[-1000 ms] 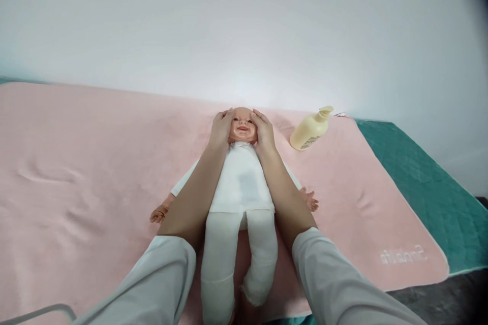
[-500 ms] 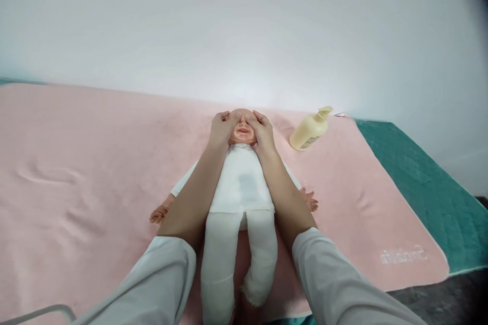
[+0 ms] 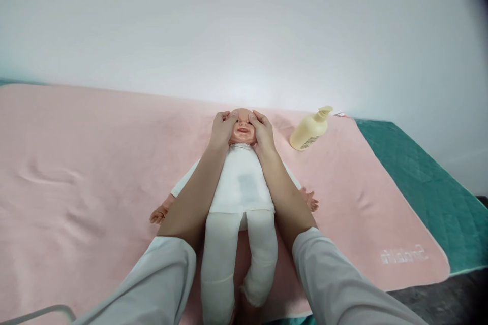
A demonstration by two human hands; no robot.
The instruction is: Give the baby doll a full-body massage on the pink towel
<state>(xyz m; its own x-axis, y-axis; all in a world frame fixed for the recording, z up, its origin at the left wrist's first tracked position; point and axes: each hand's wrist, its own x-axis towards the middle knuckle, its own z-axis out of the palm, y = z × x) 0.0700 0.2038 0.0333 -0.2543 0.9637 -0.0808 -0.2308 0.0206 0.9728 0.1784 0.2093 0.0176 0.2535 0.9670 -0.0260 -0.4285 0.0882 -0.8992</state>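
A baby doll [image 3: 241, 172] lies on its back on a pink blanket, its head pointing away from me. It wears a white top, and white wrapping covers its legs. My left hand [image 3: 221, 129] cups the left side of the doll's head, thumb resting beside the eye. On the opposite side my right hand [image 3: 264, 130] holds the head the same way, its thumb near the other eye. The nose and mouth show between my hands. My fingers curl around the sides of the head and are partly hidden.
A pale yellow pump bottle [image 3: 308, 131] stands on the pink blanket [image 3: 95, 162] right of the doll's head. Green quilted bedding [image 3: 430, 198] shows beyond the blanket at right. A white wall [image 3: 244, 25] rises behind. A curved grey bar [image 3: 57, 309] lies at bottom left.
My thumbs have slid outward, from beside the nose to the outer sides of the doll's eyes, uncovering more of the face. The doll and my arms have stayed in place.
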